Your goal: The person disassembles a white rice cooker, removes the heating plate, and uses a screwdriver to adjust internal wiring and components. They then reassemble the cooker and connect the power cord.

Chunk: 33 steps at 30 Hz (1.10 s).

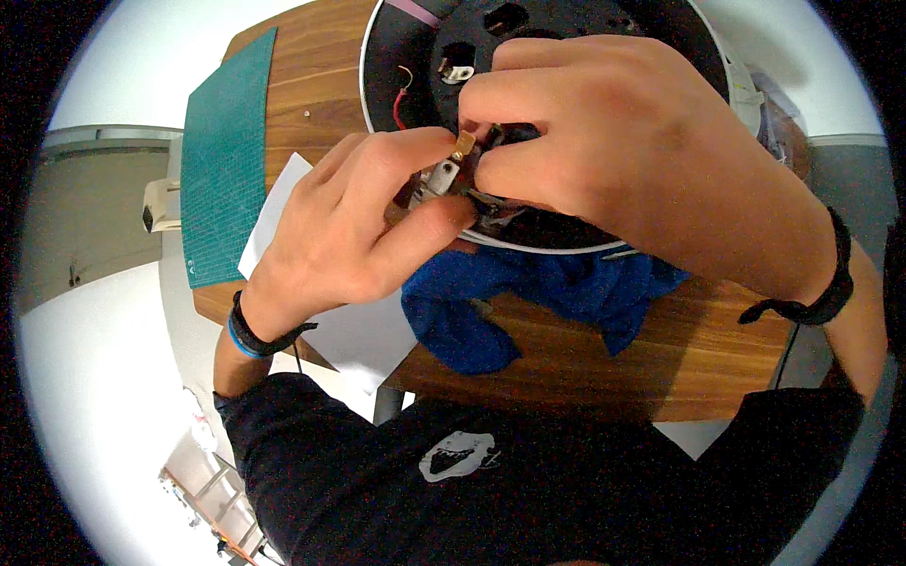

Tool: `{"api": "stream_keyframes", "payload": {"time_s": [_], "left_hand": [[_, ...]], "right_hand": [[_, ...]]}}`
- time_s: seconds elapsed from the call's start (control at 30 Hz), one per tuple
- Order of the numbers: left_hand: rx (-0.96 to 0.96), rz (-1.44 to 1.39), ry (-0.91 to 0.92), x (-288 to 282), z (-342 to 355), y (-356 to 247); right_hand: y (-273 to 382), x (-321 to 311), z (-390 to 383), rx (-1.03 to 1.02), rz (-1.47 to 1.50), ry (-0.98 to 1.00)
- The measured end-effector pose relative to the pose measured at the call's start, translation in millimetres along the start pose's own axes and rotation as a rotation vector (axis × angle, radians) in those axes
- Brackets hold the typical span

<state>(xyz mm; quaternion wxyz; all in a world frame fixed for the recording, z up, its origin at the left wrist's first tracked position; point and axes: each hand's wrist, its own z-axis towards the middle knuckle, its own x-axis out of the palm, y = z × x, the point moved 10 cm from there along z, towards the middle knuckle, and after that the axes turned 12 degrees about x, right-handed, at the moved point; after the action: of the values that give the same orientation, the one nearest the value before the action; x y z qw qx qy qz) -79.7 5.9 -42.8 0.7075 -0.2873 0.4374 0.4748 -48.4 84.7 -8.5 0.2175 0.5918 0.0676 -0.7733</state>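
A round appliance housing (366, 71) with a white rim and a dark inside lies open under both hands. My left hand (344, 222) reaches over its near left rim, thumb and forefinger closed around a small pale metal bracket (441, 177). A brass-coloured tab (463, 144) stands up beside the bracket, close to my right fingertips. My right hand (613, 123) bends down into the housing, its fingers curled and pinched together. What they grip is hidden behind them. Near the far left inside, a red wire (400, 106) with a bare end sticks up.
A blue cloth (528, 292) is bunched under the housing's near side on the wooden table (585, 382). White paper (363, 340) lies below my left forearm. At the left sits a green cutting mat (226, 160). A clear plastic bag (779, 113) is behind the housing's right side.
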Motion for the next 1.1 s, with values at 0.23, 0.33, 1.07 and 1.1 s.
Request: {"api": "stream_keyframes", "payload": {"time_s": [0.23,0.33,1.07,1.1], "left_hand": [[-0.037,-0.041,-0.046,-2.1,-1.9,4.8],[-0.055,-0.057,-0.092,-3.7,-0.2,7.0],[-0.114,0.005,-0.162,-4.6,-6.8,2.3],[-0.158,-0.035,-0.169,-4.0,-8.7,5.9]], "right_hand": [[1.7,7.9,1.7,-0.005,-0.022,-0.051],[3.5,8.2,3.3,0.003,-0.085,-0.04],[16.7,-0.3,-0.1,-0.105,-0.207,-0.048],[18.6,-1.6,0.0,-0.094,-0.226,-0.068]]}}
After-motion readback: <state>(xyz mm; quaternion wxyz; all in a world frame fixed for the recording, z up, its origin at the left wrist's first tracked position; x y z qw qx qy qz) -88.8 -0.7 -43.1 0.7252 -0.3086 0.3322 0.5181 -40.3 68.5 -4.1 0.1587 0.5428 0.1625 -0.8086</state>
